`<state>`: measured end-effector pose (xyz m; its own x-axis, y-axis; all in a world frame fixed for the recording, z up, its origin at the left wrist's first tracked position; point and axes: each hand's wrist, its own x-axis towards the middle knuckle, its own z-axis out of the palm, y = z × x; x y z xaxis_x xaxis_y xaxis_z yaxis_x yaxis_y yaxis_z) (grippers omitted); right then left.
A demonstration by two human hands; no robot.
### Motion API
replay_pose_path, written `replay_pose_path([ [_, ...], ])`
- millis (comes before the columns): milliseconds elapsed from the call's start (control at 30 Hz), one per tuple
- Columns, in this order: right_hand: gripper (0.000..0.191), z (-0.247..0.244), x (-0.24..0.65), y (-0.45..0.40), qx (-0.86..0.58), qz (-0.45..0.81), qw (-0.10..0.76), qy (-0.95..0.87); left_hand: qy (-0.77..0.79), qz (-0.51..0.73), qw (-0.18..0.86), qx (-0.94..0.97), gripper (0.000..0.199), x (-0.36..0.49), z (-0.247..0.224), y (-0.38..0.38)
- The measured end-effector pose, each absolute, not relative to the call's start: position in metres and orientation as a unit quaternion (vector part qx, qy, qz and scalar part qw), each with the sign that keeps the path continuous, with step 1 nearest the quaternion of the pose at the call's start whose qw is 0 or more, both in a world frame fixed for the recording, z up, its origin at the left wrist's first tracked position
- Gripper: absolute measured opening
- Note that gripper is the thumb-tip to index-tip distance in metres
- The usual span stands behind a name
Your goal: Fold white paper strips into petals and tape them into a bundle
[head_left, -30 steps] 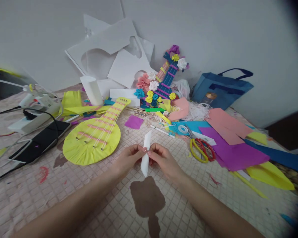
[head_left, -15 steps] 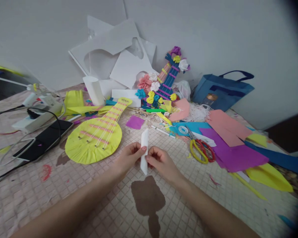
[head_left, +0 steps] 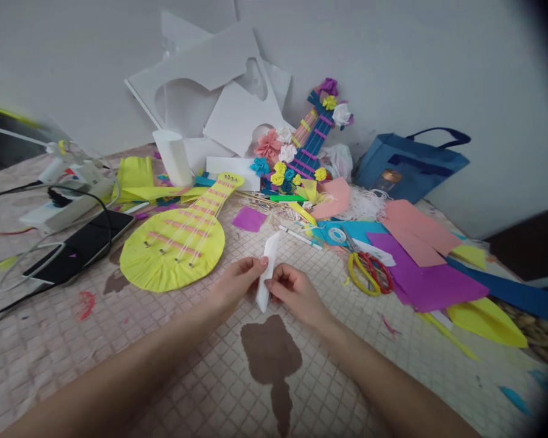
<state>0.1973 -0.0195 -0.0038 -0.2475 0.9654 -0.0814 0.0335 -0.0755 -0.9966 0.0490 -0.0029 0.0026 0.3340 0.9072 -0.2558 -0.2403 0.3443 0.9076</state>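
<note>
A narrow folded strip of white paper stands tilted between my two hands, its top leaning right. My left hand pinches its left edge, thumb on the front. Slightly lower, the fingers of my right hand pinch the right edge. Behind my left hand lies a yellow paper guitar shape with strings and pink strips. A small purple paper square is on the table beyond the strip.
Two pairs of scissors, purple sheets and pink paper lie at right. A phone and power strip with cables are at left. Behind stand a flowered blue guitar shape, white cut boards and a blue bag.
The white strip has tilted, its top end now leaning further right and its lower end slightly left. Both hands keep their pinch on it. The whole view has shifted slightly.
</note>
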Motion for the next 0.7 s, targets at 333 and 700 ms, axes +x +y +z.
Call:
replay_pose_path([
  [333, 0.024, -0.003, 0.199, -0.019, -0.478, 0.547, 0.418, -0.546, 0.398, 0.411, 0.721, 0.391, 0.038, 0.05, 0.001, -0.003],
  [700, 0.019, 0.012, 0.208, -0.016, -0.441, 0.503, 0.51, -0.541, 0.295, 0.349, 0.855, 0.247, 0.027, 0.047, 0.003, -0.003],
])
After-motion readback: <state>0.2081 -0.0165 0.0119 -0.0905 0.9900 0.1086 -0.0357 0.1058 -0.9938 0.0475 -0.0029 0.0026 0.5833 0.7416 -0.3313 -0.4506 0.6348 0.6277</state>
